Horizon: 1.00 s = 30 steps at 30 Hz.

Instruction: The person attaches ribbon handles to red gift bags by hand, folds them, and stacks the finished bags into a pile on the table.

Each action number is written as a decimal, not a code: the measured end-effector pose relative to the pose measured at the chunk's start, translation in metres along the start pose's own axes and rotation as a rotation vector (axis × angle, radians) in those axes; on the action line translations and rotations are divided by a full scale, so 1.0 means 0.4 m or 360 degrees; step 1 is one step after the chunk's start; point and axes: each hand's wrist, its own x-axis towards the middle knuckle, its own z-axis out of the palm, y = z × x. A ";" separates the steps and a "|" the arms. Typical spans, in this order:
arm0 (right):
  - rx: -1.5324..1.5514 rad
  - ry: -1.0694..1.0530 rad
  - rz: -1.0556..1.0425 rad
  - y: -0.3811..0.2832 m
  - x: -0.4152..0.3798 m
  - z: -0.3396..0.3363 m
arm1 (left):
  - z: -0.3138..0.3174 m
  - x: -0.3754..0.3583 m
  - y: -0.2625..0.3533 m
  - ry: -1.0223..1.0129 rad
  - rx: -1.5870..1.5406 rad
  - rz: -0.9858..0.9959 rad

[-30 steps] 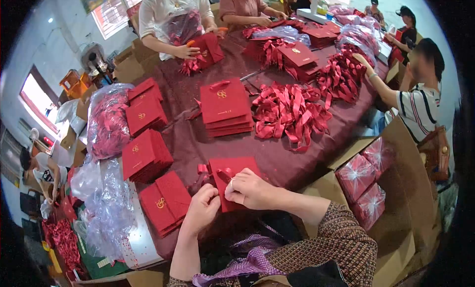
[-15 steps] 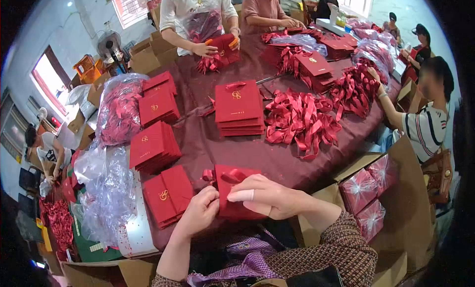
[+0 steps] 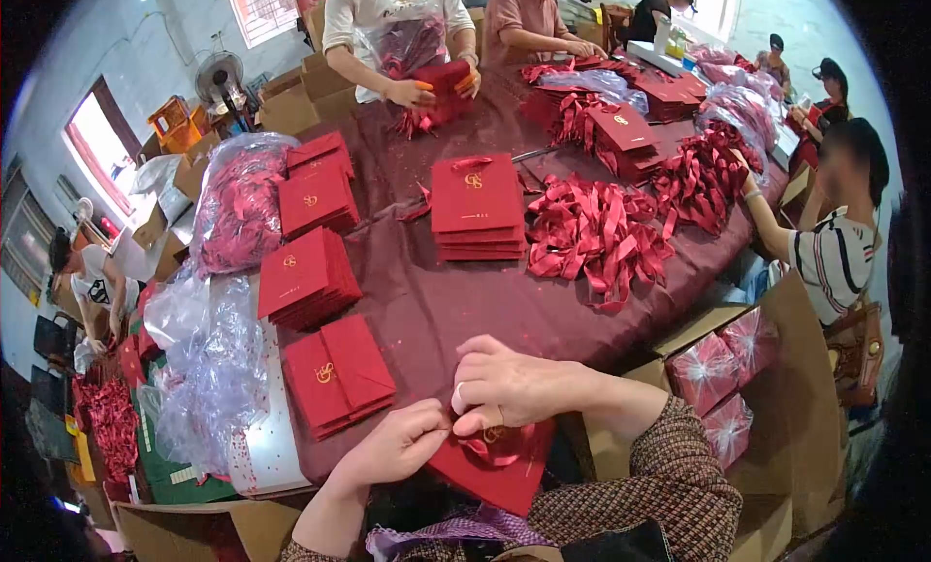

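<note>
A red paper bag (image 3: 499, 473) with a gold emblem and a ribbon hangs tilted at the table's near edge, in front of my body. My left hand (image 3: 400, 448) is closed in a pinch at its upper left corner. Close beside it, my right hand (image 3: 514, 385) has thumb and fingers pinched together over the bag's top, a white wrap around one finger. Whether the fingertips grip ribbon or the bag's edge is hidden. Left of my hands lies a stack of red bags (image 3: 339, 373) with gold emblems.
More red stacks (image 3: 308, 279) line the left side, and another stack (image 3: 475, 198) stands mid-table beside loose red ribbons (image 3: 601, 237). Plastic film (image 3: 208, 368) covers the left edge. An open carton (image 3: 795, 397) with wrapped red packs stands at right. Several people work around the table (image 3: 436, 315).
The bag has dropped toward my body and turned to a slant. My hands have come together at its top, the left lower and the right more closed.
</note>
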 end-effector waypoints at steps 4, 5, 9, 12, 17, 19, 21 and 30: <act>0.0205 -0.0191 0.0159 -0.010 0.011 0.033 | 0.007 -0.012 -0.014 0.0044 -0.0064 0.0013; 0.0214 -0.0161 0.0141 -0.004 0.005 0.046 | 0.004 -0.015 -0.021 0.0024 -0.0117 -0.0042; 0.0311 0.0024 0.0047 -0.022 0.004 0.051 | -0.016 -0.035 -0.054 0.0176 -0.0477 -0.0351; 0.0357 -0.0009 -0.0016 -0.044 0.000 0.021 | -0.076 -0.057 -0.061 0.0523 -0.0939 -0.0563; 0.0105 0.0195 0.0046 -0.020 -0.010 -0.016 | -0.146 -0.081 -0.098 0.1023 -0.1220 -0.0398; 0.0025 0.0241 0.0077 -0.019 -0.004 -0.035 | -0.152 -0.070 -0.097 0.1065 -0.1251 -0.0395; -0.0046 0.0377 0.0043 -0.022 0.009 -0.037 | -0.160 -0.059 -0.113 0.1051 -0.1325 -0.0369; -0.0604 0.0718 0.0343 0.098 0.009 -0.042 | -0.086 -0.037 -0.100 0.1336 -0.0630 -0.0313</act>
